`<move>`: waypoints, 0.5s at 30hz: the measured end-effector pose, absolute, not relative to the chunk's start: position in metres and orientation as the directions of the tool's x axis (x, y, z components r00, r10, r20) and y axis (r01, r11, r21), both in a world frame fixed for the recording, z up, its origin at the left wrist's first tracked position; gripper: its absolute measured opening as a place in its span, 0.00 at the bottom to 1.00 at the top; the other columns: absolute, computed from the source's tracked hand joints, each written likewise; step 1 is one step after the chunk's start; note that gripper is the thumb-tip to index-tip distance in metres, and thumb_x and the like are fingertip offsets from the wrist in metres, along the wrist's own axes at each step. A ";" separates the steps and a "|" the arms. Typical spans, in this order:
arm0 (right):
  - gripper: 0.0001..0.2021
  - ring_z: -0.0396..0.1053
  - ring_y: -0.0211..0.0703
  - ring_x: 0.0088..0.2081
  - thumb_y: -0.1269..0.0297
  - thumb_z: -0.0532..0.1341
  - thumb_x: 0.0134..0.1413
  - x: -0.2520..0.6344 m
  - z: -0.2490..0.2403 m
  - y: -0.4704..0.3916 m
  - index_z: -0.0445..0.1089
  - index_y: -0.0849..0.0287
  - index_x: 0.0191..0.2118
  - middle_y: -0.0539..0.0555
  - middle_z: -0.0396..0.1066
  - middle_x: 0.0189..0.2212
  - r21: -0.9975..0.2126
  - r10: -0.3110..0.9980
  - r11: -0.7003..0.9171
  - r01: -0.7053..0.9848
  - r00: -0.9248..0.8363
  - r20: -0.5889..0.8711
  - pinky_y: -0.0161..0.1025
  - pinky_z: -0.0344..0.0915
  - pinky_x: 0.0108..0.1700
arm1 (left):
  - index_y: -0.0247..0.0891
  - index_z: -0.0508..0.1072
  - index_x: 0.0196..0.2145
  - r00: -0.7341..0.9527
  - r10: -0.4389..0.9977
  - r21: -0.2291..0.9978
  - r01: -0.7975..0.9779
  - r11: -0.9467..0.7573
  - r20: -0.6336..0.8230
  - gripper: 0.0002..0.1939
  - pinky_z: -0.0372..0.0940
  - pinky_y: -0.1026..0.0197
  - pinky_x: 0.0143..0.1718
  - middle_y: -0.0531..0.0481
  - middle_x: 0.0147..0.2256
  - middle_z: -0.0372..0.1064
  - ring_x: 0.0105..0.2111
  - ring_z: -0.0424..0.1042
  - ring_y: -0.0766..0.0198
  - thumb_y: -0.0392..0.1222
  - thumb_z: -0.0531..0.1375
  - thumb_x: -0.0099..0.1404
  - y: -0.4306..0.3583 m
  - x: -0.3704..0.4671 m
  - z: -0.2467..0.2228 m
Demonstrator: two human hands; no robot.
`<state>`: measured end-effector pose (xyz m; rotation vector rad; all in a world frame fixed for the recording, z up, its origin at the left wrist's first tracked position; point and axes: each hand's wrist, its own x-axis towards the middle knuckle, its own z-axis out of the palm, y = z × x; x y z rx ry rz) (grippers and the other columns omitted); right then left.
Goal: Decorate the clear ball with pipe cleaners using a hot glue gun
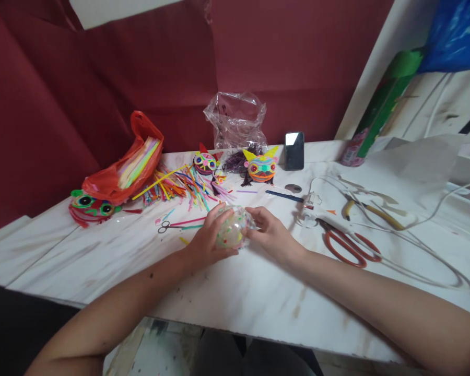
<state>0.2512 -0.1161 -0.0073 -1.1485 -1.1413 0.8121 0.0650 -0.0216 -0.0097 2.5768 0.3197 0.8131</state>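
A clear, rounded plastic piece with coloured specks (232, 231) is between my two hands, just above the table. My left hand (213, 237) wraps round its left side, thumb below and fingers over the top. At its right edge, my right hand (269, 233) pinches the crinkled clear plastic with thumb and fingers. Small scissors with dark handles (164, 226) and a pink strip (191, 222) lie to the left of my hands. Beyond them stand two colourful animal heads, one with red ears (206, 163) and one with yellow horns (261, 168).
On the white table (235, 297), a red bag of strips (119, 180) and a green-eyed head (92, 208) sit left. A glue gun (321, 213), orange-handled scissors (347, 249), pliers (376, 214) and cables lie right. A phone (294, 151) stands behind.
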 end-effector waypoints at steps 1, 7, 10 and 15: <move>0.21 0.71 0.46 0.44 0.59 0.69 0.40 0.252 -0.007 -0.116 0.67 0.55 0.43 0.54 0.74 0.41 -0.967 0.932 0.249 0.060 0.255 0.256 0.45 0.67 0.48 | 0.47 0.47 0.65 0.803 0.340 0.457 0.097 -0.884 0.489 0.44 0.50 0.36 0.64 0.36 0.65 0.37 0.67 0.44 0.39 0.58 0.63 0.58 -0.022 0.065 -0.010; 0.20 0.71 0.46 0.46 0.60 0.68 0.42 0.254 -0.005 -0.117 0.66 0.56 0.44 0.54 0.75 0.43 -0.968 0.943 0.240 0.073 0.221 0.250 0.45 0.67 0.50 | 0.46 0.48 0.65 0.797 0.356 0.456 0.115 -0.883 0.488 0.43 0.48 0.37 0.65 0.36 0.65 0.39 0.66 0.45 0.39 0.56 0.64 0.58 -0.023 0.066 -0.010; 0.22 0.71 0.47 0.46 0.58 0.68 0.43 0.253 -0.006 -0.117 0.66 0.56 0.45 0.55 0.74 0.44 -0.966 0.942 0.247 0.080 0.216 0.259 0.45 0.67 0.50 | 0.45 0.47 0.65 0.795 0.355 0.452 0.115 -0.885 0.493 0.44 0.48 0.36 0.65 0.35 0.65 0.38 0.67 0.44 0.38 0.57 0.64 0.58 -0.024 0.066 -0.010; 0.22 0.71 0.48 0.47 0.57 0.68 0.44 0.252 -0.008 -0.118 0.67 0.56 0.46 0.56 0.74 0.46 -0.965 0.936 0.246 0.093 0.235 0.262 0.46 0.67 0.51 | 0.45 0.46 0.65 0.803 0.363 0.452 0.133 -0.882 0.473 0.45 0.49 0.35 0.64 0.34 0.64 0.38 0.66 0.44 0.37 0.56 0.65 0.58 -0.025 0.067 -0.010</move>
